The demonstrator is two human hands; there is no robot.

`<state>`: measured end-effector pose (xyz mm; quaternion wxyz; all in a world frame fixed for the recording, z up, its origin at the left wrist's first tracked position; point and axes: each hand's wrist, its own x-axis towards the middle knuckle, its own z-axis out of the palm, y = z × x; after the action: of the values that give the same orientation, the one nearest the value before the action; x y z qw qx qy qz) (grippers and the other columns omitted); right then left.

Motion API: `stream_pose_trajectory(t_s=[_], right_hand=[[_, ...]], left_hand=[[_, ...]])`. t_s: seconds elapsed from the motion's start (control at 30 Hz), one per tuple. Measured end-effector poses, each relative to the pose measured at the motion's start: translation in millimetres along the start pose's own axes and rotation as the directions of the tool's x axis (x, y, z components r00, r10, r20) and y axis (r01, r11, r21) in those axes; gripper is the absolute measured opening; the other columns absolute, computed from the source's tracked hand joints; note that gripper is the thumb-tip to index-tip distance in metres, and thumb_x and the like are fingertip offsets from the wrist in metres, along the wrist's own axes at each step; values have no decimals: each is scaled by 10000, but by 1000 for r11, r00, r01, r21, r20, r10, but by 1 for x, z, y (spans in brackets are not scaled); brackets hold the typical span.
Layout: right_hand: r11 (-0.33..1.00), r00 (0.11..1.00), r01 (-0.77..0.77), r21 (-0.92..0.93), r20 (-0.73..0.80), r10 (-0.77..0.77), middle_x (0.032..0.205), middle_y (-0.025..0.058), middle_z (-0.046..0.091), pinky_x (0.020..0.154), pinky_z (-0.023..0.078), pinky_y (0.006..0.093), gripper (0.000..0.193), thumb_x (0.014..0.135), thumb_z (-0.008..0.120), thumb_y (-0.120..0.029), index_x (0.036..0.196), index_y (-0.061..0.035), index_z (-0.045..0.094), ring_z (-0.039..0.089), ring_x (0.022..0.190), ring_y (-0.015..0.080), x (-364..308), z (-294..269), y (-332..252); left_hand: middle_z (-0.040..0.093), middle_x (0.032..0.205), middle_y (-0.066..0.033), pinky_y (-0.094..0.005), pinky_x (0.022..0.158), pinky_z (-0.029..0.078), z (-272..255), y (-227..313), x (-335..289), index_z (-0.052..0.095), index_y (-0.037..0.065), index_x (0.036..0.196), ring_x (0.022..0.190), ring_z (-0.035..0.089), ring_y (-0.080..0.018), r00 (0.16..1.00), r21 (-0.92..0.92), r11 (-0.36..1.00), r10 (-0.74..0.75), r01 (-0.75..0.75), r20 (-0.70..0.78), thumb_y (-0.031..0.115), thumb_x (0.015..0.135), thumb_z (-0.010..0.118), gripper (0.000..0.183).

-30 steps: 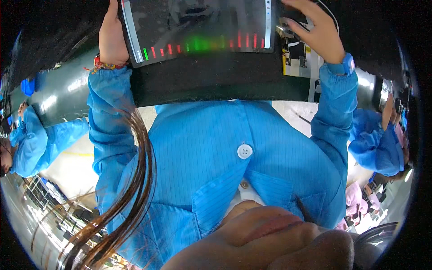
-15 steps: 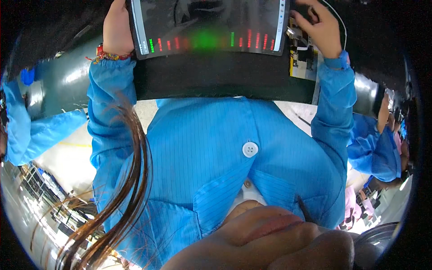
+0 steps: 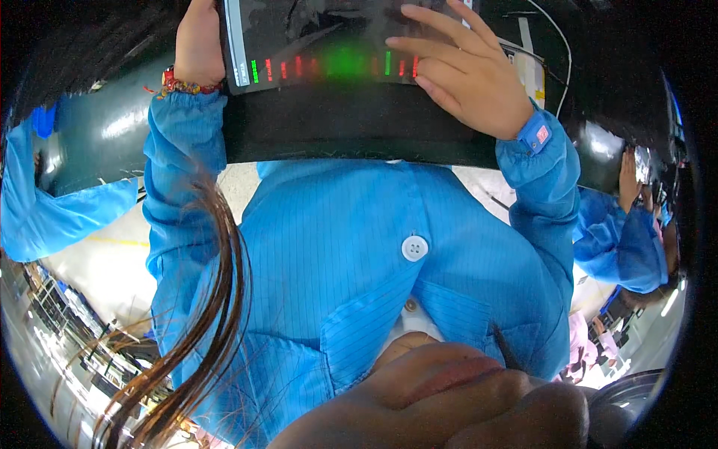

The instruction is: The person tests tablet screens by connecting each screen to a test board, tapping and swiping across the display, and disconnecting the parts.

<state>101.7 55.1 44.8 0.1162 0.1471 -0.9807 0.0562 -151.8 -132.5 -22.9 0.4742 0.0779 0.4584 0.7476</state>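
Note:
A flat tablet-like screen, lit with a dark picture, rows of red and green marks and a green glow, lies over the black work surface at the top. At its left edge my left hand grips the side; its fingers are hidden by the screen and the picture's edge. Over the screen's right part reaches my right hand, open, fingers spread and pointing left. Whether its fingertips touch the glass I cannot tell. That hand covers the screen's lower right corner.
Right of the screen lies a small pale piece with a yellow edge, partly behind my right hand. A thin white cable curves past it. People in blue sleeves sit at the left and at the right.
My right hand has moved left from beside the screen to over it, its fingers now spread. The screen and my left hand have shifted slightly right.

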Motion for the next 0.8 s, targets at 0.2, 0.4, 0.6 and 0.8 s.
stream_pose_trajectory(t_s=[0.2, 0.4, 0.6, 0.8], right_hand=[[794, 758, -545, 271, -247, 604, 992, 140, 607, 881, 413, 423, 151, 811, 586, -96, 940, -22, 613, 537, 1002, 333, -23, 3, 61], [789, 754, -601, -127, -418, 507, 885, 177, 599, 819, 440, 410, 152, 802, 593, -114, 898, 1, 618, 553, 920, 355, -38, 44, 131], [851, 855, -474, 227, -115, 506, 871, 159, 578, 767, 438, 406, 146, 821, 588, -135, 893, -10, 610, 548, 861, 331, -35, 29, 110], [789, 857, -458, 410, -32, 514, 840, 141, 575, 757, 436, 368, 158, 866, 567, -141, 937, -16, 630, 559, 832, 295, -56, 8, 79]], left_hand=[[625, 1132, -102, -368, 873, 486, 1, 2, 1, 546, 65, 1204, 984, 615, -239, 993, 110, 994, 16, -4, -115, 388, 976, 393, 424], [629, 1114, -105, -387, 875, 471, 17, 2, -2, 559, 57, 1183, 977, 605, -261, 998, -14, 999, -35, 35, -55, 389, 974, 397, 425], [553, 1243, -114, -386, 924, 443, 12, -1, -4, 494, 47, 1274, 1086, 551, -271, 1000, 9, 1000, 0, 0, -21, 401, 978, 384, 474], [521, 1289, -99, -373, 978, 394, 39, 2, -11, 476, 41, 1295, 1150, 508, -258, 975, 35, 998, 51, -45, -215, 391, 985, 367, 480]])
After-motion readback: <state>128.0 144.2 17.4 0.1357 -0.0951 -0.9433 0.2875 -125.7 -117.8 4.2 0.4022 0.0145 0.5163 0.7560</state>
